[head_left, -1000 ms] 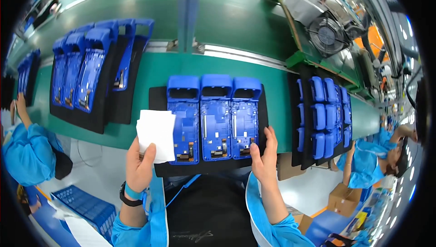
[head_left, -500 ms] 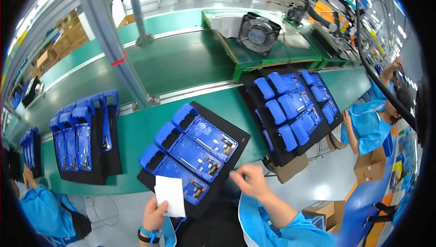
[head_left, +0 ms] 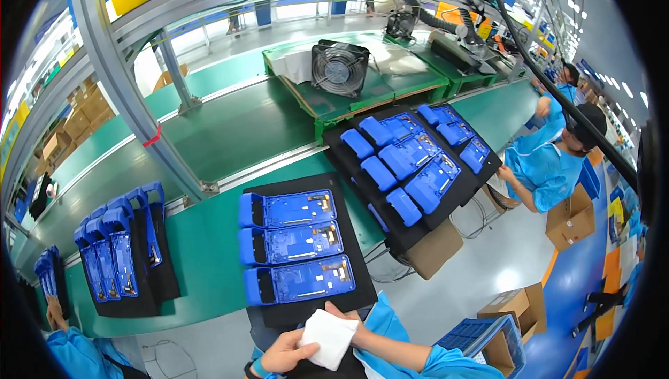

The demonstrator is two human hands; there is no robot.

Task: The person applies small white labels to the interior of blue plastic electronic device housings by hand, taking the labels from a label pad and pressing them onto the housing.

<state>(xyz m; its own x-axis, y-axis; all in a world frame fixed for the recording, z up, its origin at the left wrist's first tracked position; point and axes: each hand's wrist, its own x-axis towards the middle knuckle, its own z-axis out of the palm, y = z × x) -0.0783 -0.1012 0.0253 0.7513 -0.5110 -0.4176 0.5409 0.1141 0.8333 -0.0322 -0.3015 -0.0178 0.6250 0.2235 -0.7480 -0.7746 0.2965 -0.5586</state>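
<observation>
My left hand [head_left: 284, 352] pinches a white square pad [head_left: 329, 337], which looks like a folded wipe or a small stack of them. Fingers of my right hand [head_left: 348, 317] lie along the pad's upper right side, partly hidden behind it, and appear to grip it. Just beyond my hands is a black board [head_left: 306, 185] on the green bench. Three blue handheld-device housings [head_left: 304, 241] lie on it in a column, their insides facing up, with small boards and ribbon cables at the right ends.
Right of it, another black board [head_left: 435, 222] carries several blue housings and covers. More housings [head_left: 115, 253] stand at left. A fan [head_left: 339, 69] sits on a raised green platform. A metal post [head_left: 132, 93] rises from the bench. Co-workers [head_left: 550, 156] sit on both sides.
My right hand, earlier raised apart from the pad, has come to it. The pad is now in front of me, between both hands. The near board has turned straighter, and the view has shifted.
</observation>
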